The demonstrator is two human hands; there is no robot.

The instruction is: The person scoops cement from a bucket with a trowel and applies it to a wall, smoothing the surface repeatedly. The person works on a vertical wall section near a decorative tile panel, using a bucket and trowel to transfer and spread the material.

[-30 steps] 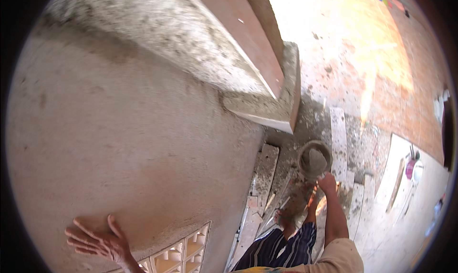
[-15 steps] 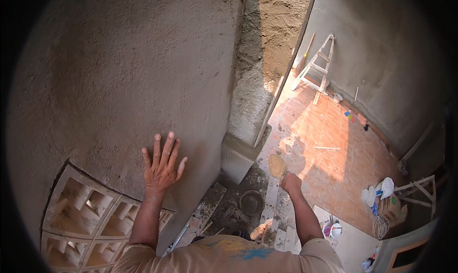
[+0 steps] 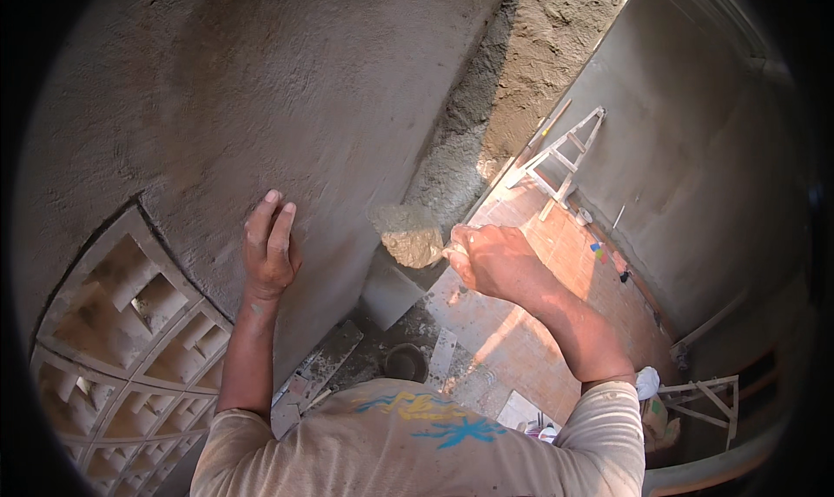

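My right hand is closed round the handle of a trowel, its arm bent across in front of me. Wet tan mortar covers the trowel's blade, which is close to the corner of the grey plastered wall. Whether the blade touches the wall I cannot tell. Over the same wall, my left hand is raised with nothing seen in it. Two of its fingers stretch upward and the others are bent or hidden. Beyond the corner runs a strip of rough, partly sunlit mortar.
Pale ventilation blocks are set in the wall at lower left. A round bucket stands below by the wall's foot. On the tiled floor at right are a wooden stepladder and a wooden trestle.
My right hand has brought the loaded trowel up and left to the wall's corner. My left hand has shifted up a little and its spread fingers have partly bent. The view has tilted.
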